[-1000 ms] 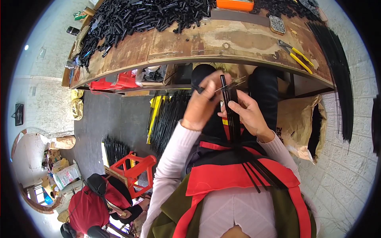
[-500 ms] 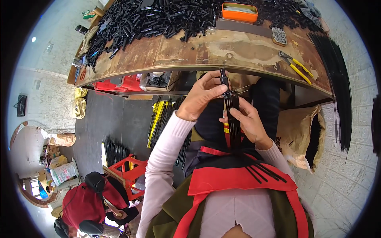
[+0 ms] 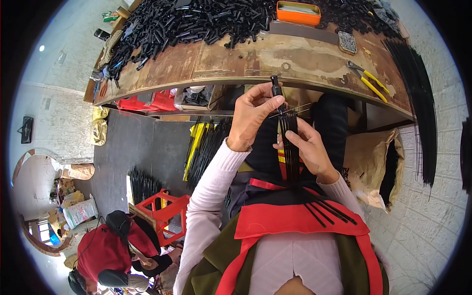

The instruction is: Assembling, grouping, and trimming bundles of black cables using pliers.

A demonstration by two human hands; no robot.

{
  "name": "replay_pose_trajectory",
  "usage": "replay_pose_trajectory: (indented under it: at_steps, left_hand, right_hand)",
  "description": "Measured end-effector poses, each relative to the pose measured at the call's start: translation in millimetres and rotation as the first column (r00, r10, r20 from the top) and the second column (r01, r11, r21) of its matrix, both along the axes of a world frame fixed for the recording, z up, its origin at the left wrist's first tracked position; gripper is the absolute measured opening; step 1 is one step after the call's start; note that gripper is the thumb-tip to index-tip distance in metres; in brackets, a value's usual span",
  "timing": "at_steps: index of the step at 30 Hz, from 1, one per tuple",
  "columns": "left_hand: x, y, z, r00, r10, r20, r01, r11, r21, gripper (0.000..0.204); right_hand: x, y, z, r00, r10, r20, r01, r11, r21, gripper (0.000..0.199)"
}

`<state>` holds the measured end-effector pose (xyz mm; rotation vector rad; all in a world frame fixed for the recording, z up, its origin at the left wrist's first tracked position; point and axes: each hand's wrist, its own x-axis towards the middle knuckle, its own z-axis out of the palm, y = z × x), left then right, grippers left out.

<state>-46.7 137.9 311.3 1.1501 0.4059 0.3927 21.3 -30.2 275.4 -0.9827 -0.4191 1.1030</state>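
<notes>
My right hand (image 3: 309, 147) grips the bundle of black rods (image 3: 290, 147) upright so my left hand (image 3: 253, 115) can pinch a black cap (image 3: 276, 86) onto one.

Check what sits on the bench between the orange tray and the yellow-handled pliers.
In the head view, a small dark rectangular pad lies on the wooden bench between the orange tray and the yellow-handled pliers.
</notes>
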Motion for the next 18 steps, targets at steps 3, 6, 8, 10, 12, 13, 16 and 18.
replay_pose_trajectory:
  at_steps: [3, 6, 8, 10, 12, 13, 16, 18]
  left_hand:
    - [1, 0, -3, 1.000, 0.022, 0.018, -0.022, 0.999, -0.031, 0.035]
    - [0, 3, -4, 1.000, -0.017, 0.012, 0.017, 0.998, -0.063, 0.037]
    - [-1, 7, -7, 0.994, -0.108, 0.025, 0.110, 0.991, -0.073, 0.044]
    - [-3, 9, -7, 0.992, -0.124, 0.029, 0.126, 0.988, -0.094, 0.043]
    - [-3, 9, -8, 0.990, -0.140, 0.035, 0.143, 0.983, -0.115, 0.043]
    - [-3, 8, -8, 0.991, -0.135, 0.027, 0.137, 0.985, -0.104, 0.043]
    - [-3, 2, -7, 0.995, -0.100, 0.005, 0.100, 0.993, -0.057, 0.042]
    - [-3, -1, -6, 0.998, -0.069, -0.009, 0.068, 0.997, -0.019, 0.041]
  right_hand:
    - [1, 0, -1, 1.000, 0.010, -0.011, -0.010, 1.000, 0.005, 0.035]
    - [0, 1, 0, 1.000, -0.002, -0.018, 0.002, 1.000, -0.001, 0.034]
    - [1, 1, -3, 1.000, 0.012, -0.019, -0.012, 1.000, 0.015, 0.033]
    - [2, 1, -4, 0.999, 0.023, -0.029, -0.022, 1.000, 0.018, 0.032]
    - [2, 0, -3, 0.999, 0.033, -0.038, -0.032, 0.999, 0.021, 0.032]
    - [1, 0, -2, 0.999, 0.022, -0.035, -0.022, 1.000, 0.016, 0.032]
    - [1, 0, -2, 0.999, -0.007, -0.033, 0.008, 1.000, 0.003, 0.033]
    - [0, 1, -2, 0.999, -0.026, -0.036, 0.026, 1.000, -0.004, 0.033]
